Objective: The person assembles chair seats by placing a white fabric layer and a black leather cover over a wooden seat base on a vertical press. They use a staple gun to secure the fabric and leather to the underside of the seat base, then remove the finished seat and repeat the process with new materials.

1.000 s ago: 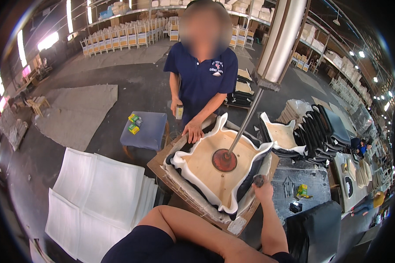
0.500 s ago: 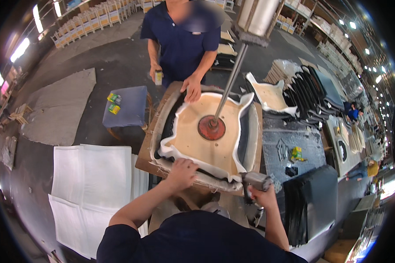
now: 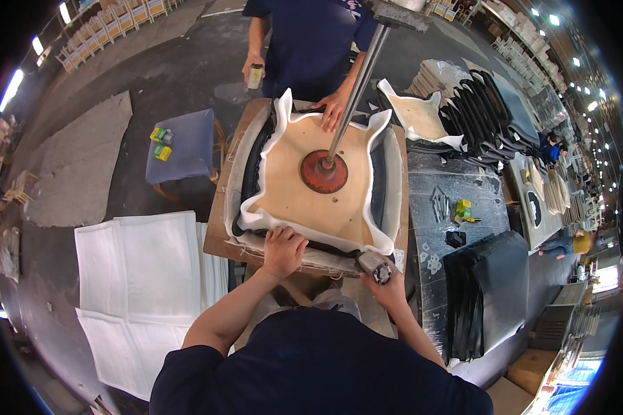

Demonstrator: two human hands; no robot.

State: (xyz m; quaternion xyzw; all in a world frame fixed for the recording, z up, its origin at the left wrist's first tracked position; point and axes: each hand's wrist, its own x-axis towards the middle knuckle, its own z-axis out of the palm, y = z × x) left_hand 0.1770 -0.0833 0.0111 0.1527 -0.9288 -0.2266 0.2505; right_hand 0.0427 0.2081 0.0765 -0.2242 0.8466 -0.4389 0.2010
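— Where is the wooden panel (image 3: pixel 277 190)?

— In the middle, inside a cloth-lined frame (image 3: pixel 396 194), with white fabric (image 3: pixel 282 111) around its edges. A red disc (image 3: pixel 318 181) on a metal rod (image 3: pixel 356 90) stands upon it, probably so it cannot shift.

— And the hands?

— The left hand (image 3: pixel 284 252) bends its fingers over the near edge, maybe to keep the fabric down; whether it pinches, I cannot tell. The right hand (image 3: pixel 389 282) is wrapped around a grey tool (image 3: pixel 374 265) at the near right corner. The co-worker's hand (image 3: pixel 335 109) rests at the far edge, perhaps for steadying.

— How many of each?

— One panel, one disc, one tool, two yellow-green boxes (image 3: pixel 162 153) on the blue stool (image 3: pixel 187 149) at left, one on the right table (image 3: pixel 422 214)
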